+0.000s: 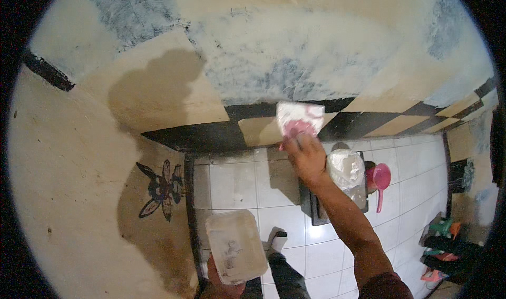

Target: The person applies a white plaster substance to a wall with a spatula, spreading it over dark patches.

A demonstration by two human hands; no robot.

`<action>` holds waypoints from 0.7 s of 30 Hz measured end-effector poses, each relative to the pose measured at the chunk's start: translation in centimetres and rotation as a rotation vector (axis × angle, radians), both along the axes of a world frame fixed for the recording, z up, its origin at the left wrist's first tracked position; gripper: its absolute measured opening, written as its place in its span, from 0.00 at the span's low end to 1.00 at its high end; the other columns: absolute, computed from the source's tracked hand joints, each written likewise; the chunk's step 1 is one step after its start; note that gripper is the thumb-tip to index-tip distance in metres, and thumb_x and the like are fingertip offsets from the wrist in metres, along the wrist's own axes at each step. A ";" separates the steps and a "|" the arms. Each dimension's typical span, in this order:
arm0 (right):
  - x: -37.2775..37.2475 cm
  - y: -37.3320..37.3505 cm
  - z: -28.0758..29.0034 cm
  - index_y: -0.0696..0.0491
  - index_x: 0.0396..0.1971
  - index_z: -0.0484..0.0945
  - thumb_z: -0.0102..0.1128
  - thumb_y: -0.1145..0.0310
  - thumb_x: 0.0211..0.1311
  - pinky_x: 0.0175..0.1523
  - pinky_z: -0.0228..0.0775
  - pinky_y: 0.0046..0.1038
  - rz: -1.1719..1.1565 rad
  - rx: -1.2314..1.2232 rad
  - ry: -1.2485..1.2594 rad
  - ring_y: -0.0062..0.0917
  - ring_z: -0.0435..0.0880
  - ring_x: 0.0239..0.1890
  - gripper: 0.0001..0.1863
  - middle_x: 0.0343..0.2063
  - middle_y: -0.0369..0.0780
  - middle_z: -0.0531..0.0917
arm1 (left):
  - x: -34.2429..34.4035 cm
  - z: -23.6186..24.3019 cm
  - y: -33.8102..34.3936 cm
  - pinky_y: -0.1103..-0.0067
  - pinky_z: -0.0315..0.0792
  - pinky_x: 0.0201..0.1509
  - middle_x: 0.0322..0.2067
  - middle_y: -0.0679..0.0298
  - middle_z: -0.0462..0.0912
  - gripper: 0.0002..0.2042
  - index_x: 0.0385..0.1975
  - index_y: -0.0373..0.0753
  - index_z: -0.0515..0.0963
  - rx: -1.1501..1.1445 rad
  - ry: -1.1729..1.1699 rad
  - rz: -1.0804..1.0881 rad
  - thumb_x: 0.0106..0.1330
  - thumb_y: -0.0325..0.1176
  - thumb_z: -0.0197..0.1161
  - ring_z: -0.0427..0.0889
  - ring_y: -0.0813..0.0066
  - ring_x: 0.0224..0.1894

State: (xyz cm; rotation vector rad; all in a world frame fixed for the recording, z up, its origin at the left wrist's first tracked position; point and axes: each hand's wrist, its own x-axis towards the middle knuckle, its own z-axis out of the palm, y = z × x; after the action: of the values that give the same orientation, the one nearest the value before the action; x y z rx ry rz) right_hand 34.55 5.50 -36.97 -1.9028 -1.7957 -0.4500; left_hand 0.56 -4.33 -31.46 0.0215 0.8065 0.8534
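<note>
Wall (295, 56) across top of frame: beige, patched white and grey, black-and-beige checkered band below; white tiled floor (232, 185), centre to lower right; right hand (308, 156), centre: fingers closed on pink-and-white scraper (301, 118), blade above fingertips, before band, wall contact unclear; left hand (213, 271), lower left, under pale tub (237, 246), finger closure hidden
</note>
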 end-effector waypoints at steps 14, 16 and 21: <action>2.9 0.7 -10.4 0.50 0.39 0.77 0.62 0.65 0.51 0.45 0.74 0.36 0.029 0.003 -0.166 0.35 0.80 0.41 0.14 0.46 0.43 0.77 | 2.1 -0.8 1.1 0.54 0.68 0.62 0.58 0.59 0.70 0.28 0.63 0.45 0.63 0.014 -0.020 -0.042 0.68 0.53 0.48 0.71 0.57 0.60; 1.4 1.0 -6.1 0.49 0.35 0.77 0.64 0.66 0.47 0.38 0.73 0.34 0.071 0.121 -0.070 0.32 0.78 0.34 0.13 0.38 0.38 0.77 | 1.8 -1.0 1.2 0.54 0.68 0.62 0.58 0.59 0.70 0.28 0.63 0.45 0.62 0.009 -0.015 -0.027 0.68 0.53 0.48 0.70 0.57 0.60; 7.5 7.0 -5.8 0.52 0.40 0.76 0.58 0.67 0.52 0.42 0.72 0.39 -0.078 0.000 -0.086 0.36 0.77 0.36 0.14 0.37 0.41 0.75 | 3.2 -1.5 1.4 0.54 0.67 0.62 0.59 0.59 0.69 0.28 0.64 0.45 0.61 -0.003 -0.046 -0.069 0.68 0.53 0.48 0.70 0.57 0.60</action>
State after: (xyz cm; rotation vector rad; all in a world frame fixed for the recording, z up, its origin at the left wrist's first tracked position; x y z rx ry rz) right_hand 42.05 12.51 -42.78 -1.9868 -1.7790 -0.5671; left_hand 3.72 -2.90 -32.98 0.0264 0.7596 0.7851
